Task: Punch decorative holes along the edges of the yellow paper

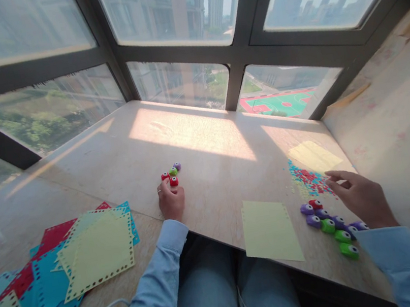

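Head view: left fingers (163, 189), loosely curled, seemingly touch a red punch (173, 181).

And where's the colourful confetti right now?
The confetti lies at the right of the head view, between the pale yellow paper near the wall and the punches, by the right hand.

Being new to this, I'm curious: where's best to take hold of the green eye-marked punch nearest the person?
I'd pinch the green punch by its left and right sides, coming from above and slightly from the near side. Its body looks squat and rounded, and another green punch sits close at its far side, while none stands on its near side.
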A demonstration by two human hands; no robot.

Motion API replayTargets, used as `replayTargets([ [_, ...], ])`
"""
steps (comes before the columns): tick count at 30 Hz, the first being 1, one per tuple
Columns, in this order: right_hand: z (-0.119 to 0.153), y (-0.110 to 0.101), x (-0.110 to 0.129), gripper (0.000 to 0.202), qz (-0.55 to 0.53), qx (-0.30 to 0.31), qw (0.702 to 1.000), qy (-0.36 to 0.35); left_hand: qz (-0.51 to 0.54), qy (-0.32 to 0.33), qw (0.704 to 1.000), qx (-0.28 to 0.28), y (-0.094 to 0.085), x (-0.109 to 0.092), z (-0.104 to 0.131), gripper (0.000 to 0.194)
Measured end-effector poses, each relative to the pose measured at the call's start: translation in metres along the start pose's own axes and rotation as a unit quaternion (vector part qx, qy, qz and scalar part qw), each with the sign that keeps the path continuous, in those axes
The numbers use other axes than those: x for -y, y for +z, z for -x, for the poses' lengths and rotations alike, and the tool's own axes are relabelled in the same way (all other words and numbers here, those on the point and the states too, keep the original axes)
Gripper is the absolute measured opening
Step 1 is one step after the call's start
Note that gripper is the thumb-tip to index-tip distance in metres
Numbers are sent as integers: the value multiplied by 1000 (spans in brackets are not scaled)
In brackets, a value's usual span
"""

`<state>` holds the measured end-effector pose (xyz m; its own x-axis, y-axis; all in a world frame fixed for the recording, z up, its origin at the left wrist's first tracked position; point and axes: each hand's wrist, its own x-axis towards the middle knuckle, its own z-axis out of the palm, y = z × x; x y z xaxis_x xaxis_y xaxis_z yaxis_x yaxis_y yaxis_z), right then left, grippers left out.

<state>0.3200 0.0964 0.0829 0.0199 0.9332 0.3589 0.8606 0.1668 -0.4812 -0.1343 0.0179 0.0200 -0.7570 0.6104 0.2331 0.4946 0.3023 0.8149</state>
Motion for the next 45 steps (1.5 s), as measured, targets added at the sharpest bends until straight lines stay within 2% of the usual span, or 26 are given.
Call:
replayTargets([
  [5,36,8,15,44,-39,-4,999,-17,-72,48,996,28,2,-3,-3,41],
  [9,72,10,27,46,-84,14,996,26,-106,83,990,34,4,0,-3,33],
  [13,107,7,37,43,-130,55,988,54,-93,99,990,46,3,2,-1,27],
  [16,130,4,38,42,-156,76,981,90,-60,87,993,60,1,2,4,27],
  [20,153,2,35,49,-200,93,959,180,14,104,989,99,-5,-7,31,32],
  [23,163,5,34,55,-236,106,939,226,63,179,964,184,-8,-19,66,27],
  [28,173,16,39,65,-321,118,899,273,53,291,908,295,-2,-37,117,13],
  [32,179,23,47,69,-390,128,863,296,19,325,886,330,6,-43,135,17],
  [40,184,32,66,64,-495,115,792,338,0,357,890,284,15,-38,141,18],
  [45,178,20,87,48,-577,122,706,392,-7,374,890,260,16,-34,143,17],
])
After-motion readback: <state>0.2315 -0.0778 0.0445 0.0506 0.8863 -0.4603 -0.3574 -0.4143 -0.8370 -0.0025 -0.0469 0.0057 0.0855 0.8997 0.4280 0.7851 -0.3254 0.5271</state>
